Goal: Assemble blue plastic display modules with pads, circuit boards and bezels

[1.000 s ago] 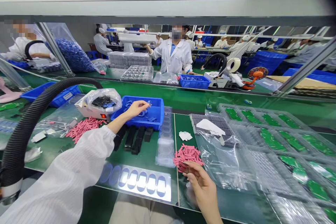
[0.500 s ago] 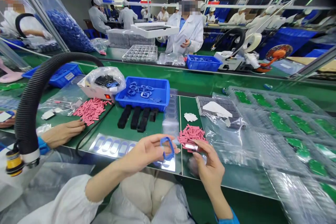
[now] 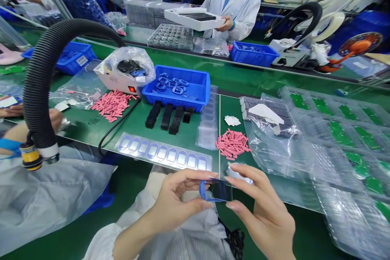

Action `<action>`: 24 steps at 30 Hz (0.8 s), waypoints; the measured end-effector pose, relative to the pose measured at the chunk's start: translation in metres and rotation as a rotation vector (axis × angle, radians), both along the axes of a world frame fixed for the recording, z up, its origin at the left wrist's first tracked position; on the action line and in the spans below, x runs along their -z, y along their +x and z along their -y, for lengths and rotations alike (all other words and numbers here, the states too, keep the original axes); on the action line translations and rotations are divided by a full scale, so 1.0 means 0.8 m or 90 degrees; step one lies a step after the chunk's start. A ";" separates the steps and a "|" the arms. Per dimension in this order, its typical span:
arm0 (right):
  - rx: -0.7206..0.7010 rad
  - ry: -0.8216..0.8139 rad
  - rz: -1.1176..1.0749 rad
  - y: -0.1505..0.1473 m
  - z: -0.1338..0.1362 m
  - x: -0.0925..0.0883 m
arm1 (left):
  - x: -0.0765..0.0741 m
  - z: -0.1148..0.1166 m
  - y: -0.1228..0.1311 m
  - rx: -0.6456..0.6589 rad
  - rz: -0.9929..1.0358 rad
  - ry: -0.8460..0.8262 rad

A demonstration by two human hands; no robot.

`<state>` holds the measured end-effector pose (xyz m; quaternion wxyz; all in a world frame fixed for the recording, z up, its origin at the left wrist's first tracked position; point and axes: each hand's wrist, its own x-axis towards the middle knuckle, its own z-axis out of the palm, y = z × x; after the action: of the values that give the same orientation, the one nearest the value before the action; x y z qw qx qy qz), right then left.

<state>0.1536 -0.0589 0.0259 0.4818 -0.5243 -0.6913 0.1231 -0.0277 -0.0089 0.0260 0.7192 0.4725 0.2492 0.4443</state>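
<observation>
In front of my lap, my left hand (image 3: 178,195) pinches a blue plastic frame (image 3: 202,190) between thumb and fingers. My right hand (image 3: 265,207) grips a small dark, glossy rectangular screen (image 3: 222,190) by its edges. The screen meets the right side of the frame; whether it is seated inside cannot be made out. Just behind my right fingers lies a pale, shiny rounded piece (image 3: 240,174), partly hidden. A strip of rounded blue-edged pieces (image 3: 163,152) runs along the bench edge, and a pile of pink strips (image 3: 233,144) lies beyond my hands.
Blue frames lie in a blue bin (image 3: 176,99), with black foam-like strips (image 3: 165,117) before it. A black flexible hose (image 3: 36,85) arches at left, near a co-worker's arm. Clear trays with green boards (image 3: 338,130) cover the right. Opposite, a person holds a white tray (image 3: 195,18).
My hands have come together, and the dark screen now meets the blue frame. The view has tilted down. The co-worker's hand at left has drawn back from the pink pile.
</observation>
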 end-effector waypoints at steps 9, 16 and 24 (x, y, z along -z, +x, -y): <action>-0.068 0.005 0.186 0.004 -0.002 -0.022 | 0.003 0.010 -0.002 -0.022 -0.030 0.039; -0.057 -0.021 0.145 0.001 0.006 -0.027 | 0.005 0.016 0.000 -0.036 -0.003 0.013; -0.051 -0.022 0.101 -0.009 0.001 -0.022 | 0.016 0.021 0.000 -0.019 0.047 -0.014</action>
<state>0.1462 -0.0596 0.0436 0.4110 -0.5128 -0.7453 0.1124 -0.0276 -0.0258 0.0134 0.7261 0.4440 0.2342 0.4698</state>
